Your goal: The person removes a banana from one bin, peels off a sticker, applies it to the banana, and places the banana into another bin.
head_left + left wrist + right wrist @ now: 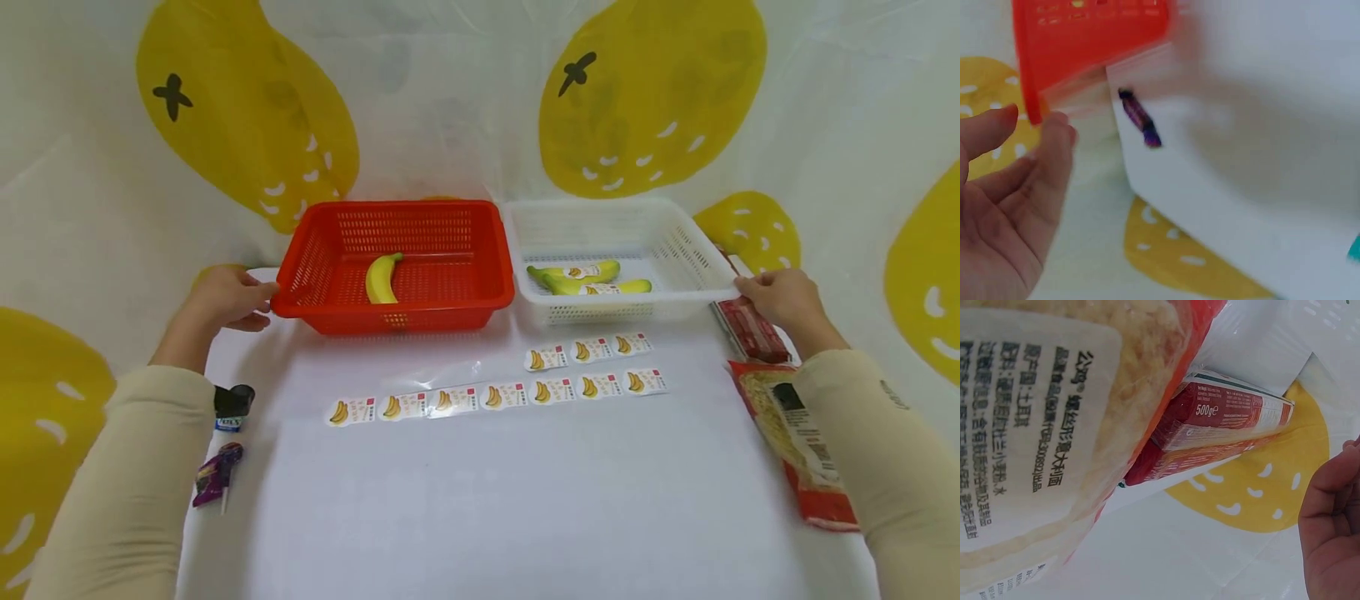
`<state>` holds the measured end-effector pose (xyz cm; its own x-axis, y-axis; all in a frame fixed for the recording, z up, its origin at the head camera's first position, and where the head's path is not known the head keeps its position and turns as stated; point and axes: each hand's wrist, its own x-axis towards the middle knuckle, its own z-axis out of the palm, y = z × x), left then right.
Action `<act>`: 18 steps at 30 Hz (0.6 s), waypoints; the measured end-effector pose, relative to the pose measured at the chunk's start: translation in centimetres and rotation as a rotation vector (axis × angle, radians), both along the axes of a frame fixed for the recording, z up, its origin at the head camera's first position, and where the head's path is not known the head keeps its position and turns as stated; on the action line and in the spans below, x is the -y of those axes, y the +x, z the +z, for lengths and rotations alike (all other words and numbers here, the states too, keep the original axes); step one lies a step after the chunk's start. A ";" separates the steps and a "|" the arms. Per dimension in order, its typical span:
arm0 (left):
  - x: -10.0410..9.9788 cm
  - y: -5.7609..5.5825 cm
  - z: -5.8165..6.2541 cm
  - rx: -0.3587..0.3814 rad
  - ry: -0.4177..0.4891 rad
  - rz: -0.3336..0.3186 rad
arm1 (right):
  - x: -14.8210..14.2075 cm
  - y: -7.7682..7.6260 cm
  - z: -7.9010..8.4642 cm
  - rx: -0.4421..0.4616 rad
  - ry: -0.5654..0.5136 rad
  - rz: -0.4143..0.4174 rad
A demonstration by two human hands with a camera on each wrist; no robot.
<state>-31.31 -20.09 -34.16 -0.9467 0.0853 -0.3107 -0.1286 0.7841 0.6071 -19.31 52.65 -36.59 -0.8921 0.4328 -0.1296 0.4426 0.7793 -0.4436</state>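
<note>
My left hand (232, 302) is at the left front corner of a red plastic basket (397, 318), holding its rim between thumb and fingers. In the left wrist view, the thumb and fingers lie on either side of the rim. My right hand (783, 304) grips the right front corner of a white plastic basket (678, 298). In the right wrist view only part of that hand shows, at the edge. One yellow banana (381, 279) lies in the red basket. Two bananas (600, 286) with banana-picture labels on them lie in the white one.
Two rows of banana-picture labels (453, 402) lie on the white table (480, 508). A lollipop (228, 457) and small packets are by the left edge. On the right lie a pasta bag (802, 442) and a red 500g package (753, 332). A fruit-print cloth (450, 100) hangs behind.
</note>
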 end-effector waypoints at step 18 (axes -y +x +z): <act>-0.5 -0.4 -1.7 -0.053 0.077 0.073 | 1.0 -0.2 -0.6 -0.009 0.027 -0.023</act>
